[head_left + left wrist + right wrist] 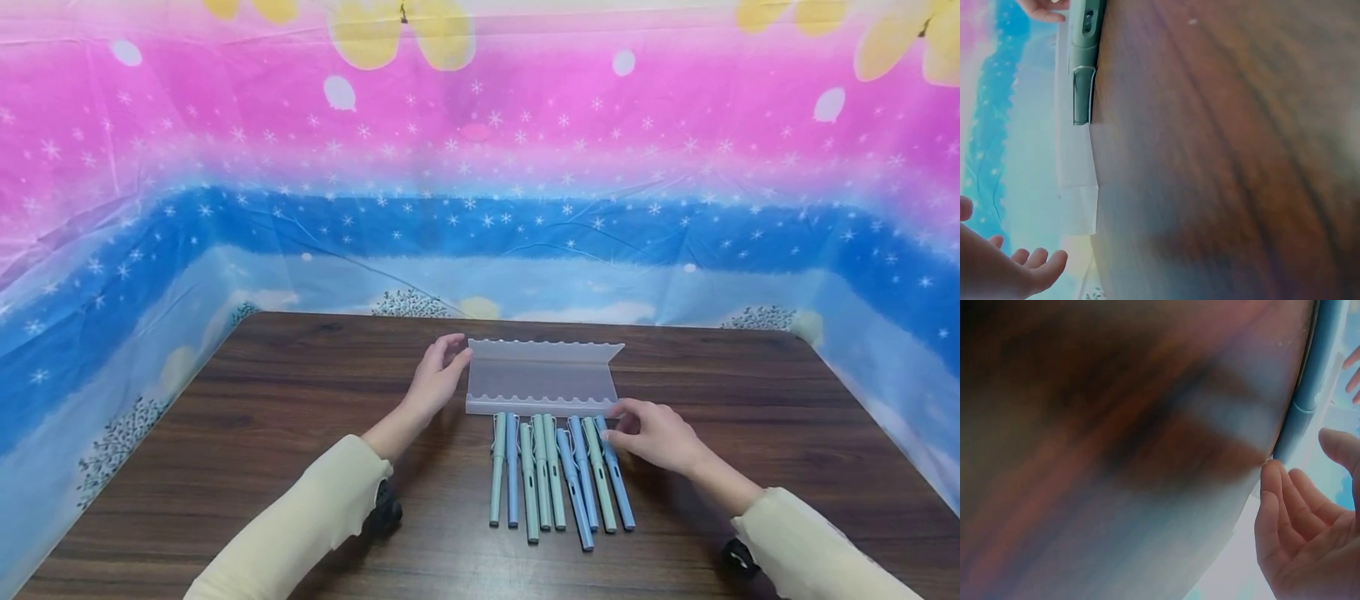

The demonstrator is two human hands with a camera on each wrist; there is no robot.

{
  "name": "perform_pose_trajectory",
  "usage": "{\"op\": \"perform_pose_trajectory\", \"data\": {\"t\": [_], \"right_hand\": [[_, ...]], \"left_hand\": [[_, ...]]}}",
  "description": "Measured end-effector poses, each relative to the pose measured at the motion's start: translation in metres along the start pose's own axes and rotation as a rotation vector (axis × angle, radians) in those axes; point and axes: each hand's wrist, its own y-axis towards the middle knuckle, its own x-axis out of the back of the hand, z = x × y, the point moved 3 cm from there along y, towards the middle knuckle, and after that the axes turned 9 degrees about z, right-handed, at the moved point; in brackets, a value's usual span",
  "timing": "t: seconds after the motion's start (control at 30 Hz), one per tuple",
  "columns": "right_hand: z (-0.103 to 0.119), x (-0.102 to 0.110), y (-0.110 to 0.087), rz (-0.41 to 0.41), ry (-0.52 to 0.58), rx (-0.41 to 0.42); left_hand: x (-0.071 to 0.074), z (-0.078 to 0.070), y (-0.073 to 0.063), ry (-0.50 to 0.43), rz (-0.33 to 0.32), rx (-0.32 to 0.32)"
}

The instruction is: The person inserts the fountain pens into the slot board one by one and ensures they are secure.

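A translucent white pen holder [540,379] with scalloped edges lies on the table, its back panel slanting up. Beside its left end is my left hand [438,371], fingers loosely bent and thumb apart. My right hand [660,433] is at the holder's front right corner, close to the top of the outermost blue pen [617,479]. In the right wrist view the thumb stands apart from the fingers [1297,512], with nothing between them. Several capped pens, green [498,475] and blue [513,475], lie side by side in front of the holder, caps towards it.
The dark wood-grain table [300,383] stretches out on both sides of the pens. Behind and around it hangs a pink and blue printed cloth [480,167]. A black wrist device [384,508] sits under the left sleeve, another [740,557] under the right sleeve.
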Motion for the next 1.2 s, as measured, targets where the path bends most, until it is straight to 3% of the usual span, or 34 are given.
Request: {"op": "perform_pose_trajectory", "data": {"t": [0.4, 0.97, 1.2], "right_hand": [[0.007, -0.004, 0.002, -0.05, -0.077, -0.018], [0.009, -0.006, 0.002, 0.009, -0.046, 0.088], [0.008, -0.003, 0.0, 0.03, -0.053, 0.082]], "left_hand": [[-0.003, 0.009, 0.011, -0.049, -0.003, 0.08], [-0.004, 0.008, 0.02, -0.012, -0.07, 0.021], [-0.006, 0.008, 0.023, -0.009, -0.087, 0.016]]}}
